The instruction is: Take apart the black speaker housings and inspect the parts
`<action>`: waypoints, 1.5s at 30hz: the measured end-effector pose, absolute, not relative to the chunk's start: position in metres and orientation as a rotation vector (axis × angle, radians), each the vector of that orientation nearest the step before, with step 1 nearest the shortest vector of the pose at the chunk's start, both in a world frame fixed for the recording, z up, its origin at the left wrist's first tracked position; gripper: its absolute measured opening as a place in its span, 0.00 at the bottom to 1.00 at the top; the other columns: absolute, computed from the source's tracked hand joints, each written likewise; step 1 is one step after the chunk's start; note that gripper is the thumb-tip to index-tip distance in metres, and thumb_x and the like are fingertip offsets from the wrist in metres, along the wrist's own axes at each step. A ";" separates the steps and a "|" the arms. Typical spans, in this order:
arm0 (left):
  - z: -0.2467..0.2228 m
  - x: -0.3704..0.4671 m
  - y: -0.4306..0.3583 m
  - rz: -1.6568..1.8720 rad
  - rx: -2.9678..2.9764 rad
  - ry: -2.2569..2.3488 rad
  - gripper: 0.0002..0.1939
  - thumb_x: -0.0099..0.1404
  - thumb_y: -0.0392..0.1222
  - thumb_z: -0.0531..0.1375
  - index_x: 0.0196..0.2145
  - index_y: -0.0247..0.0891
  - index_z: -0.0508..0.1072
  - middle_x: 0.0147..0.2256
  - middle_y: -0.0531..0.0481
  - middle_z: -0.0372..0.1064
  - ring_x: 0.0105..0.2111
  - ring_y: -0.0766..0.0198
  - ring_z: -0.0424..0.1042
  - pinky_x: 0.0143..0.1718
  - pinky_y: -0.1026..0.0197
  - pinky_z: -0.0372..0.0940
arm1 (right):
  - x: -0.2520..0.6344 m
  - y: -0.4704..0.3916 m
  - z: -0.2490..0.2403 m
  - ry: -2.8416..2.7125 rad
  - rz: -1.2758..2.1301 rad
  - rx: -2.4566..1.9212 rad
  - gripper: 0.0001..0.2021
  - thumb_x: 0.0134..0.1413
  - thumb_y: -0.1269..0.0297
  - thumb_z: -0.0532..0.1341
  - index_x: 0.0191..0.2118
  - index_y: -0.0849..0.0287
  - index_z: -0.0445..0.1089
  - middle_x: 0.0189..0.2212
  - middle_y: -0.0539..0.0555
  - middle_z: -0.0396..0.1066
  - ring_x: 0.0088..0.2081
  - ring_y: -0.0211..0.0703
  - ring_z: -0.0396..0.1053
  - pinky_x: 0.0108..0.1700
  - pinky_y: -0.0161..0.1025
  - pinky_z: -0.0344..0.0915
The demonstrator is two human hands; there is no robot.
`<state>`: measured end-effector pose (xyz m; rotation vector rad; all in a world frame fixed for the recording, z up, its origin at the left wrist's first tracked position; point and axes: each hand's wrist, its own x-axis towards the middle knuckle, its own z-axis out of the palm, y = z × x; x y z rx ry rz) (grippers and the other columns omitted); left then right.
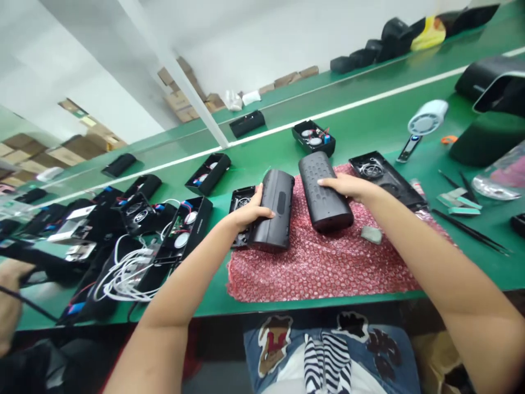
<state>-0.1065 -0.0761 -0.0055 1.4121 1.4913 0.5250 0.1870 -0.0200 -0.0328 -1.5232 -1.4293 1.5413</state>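
My left hand (250, 210) is closed round the left side of a black speaker case (278, 210), which shows a dark oval panel on its face. A second black case (324, 194), with a dimpled surface, is tilted in the grip of my right hand (340, 186). Both cases are above red bubble wrap (320, 273), side by side with a narrow gap. An open black shell (240, 202) lies partly behind the left case. Another open shell (388, 178) with a coiled wire rests beyond my right forearm. A small grey block (371, 235) sits beside the right case.
White cables (127, 273) and open speaker housings (184, 230) crowd the left. Black tweezers (471, 232), small strips (459, 201) and a handheld fan (426, 117) lie right. Farther back, more housings sit on the green bench (262, 150). Another person's arm (10, 301) shows at far left.
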 end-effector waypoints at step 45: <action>-0.014 -0.069 -0.160 1.029 0.687 1.446 0.55 0.42 0.39 0.67 0.67 0.45 0.50 0.52 0.45 0.70 0.46 0.50 0.72 0.44 0.52 0.71 | 0.146 -0.124 -0.040 -1.071 1.602 -1.410 0.48 0.36 0.60 0.66 0.67 0.49 0.49 0.64 0.55 0.60 0.59 0.57 0.65 0.61 0.52 0.64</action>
